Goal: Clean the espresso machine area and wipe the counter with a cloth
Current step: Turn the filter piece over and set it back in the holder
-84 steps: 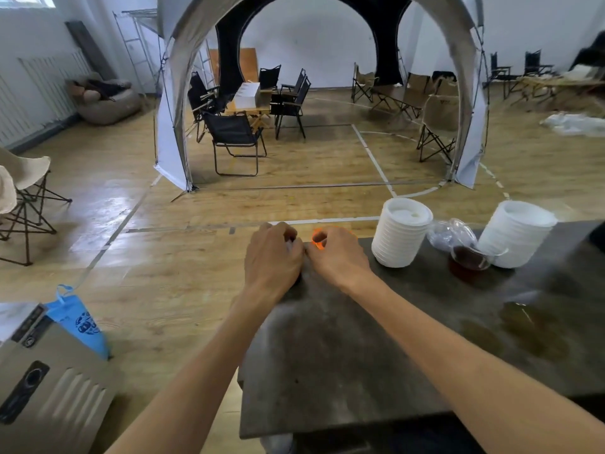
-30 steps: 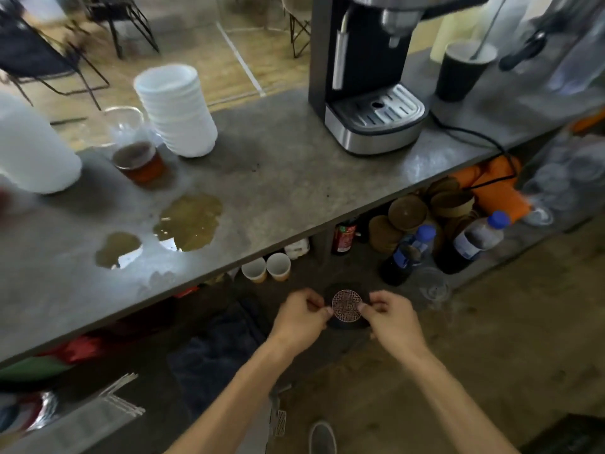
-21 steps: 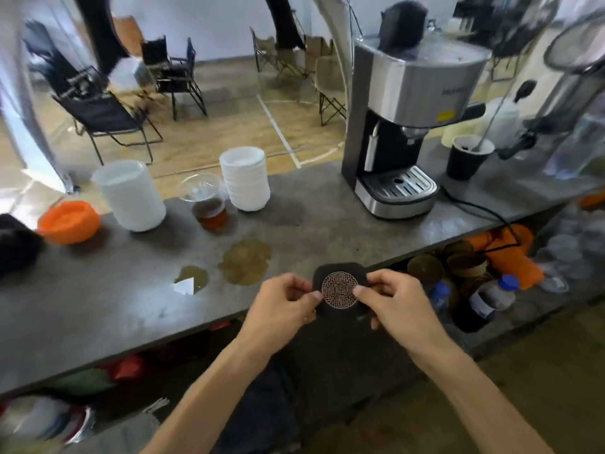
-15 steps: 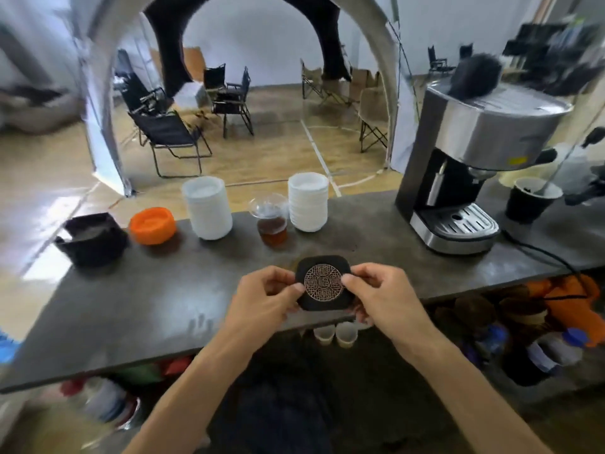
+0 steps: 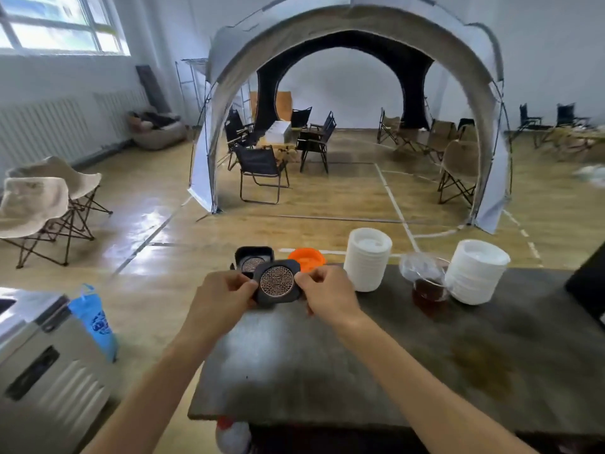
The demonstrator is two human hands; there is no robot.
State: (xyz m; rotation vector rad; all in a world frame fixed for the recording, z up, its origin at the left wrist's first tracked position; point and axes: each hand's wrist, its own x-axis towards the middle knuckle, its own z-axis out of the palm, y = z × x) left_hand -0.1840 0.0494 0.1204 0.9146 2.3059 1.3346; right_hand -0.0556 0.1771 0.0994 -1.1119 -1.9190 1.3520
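Left hand and right hand pinching opposite edges of a black coaster above the counter's left end, just before a black holder with another coaster inside; orange dish beside it. Rightward: lid stack, glass, second stack, brown spill unwiped. No cloth visible; wiping judged hardly begun, tidying in hand. Bare counter near the front; left edge close.
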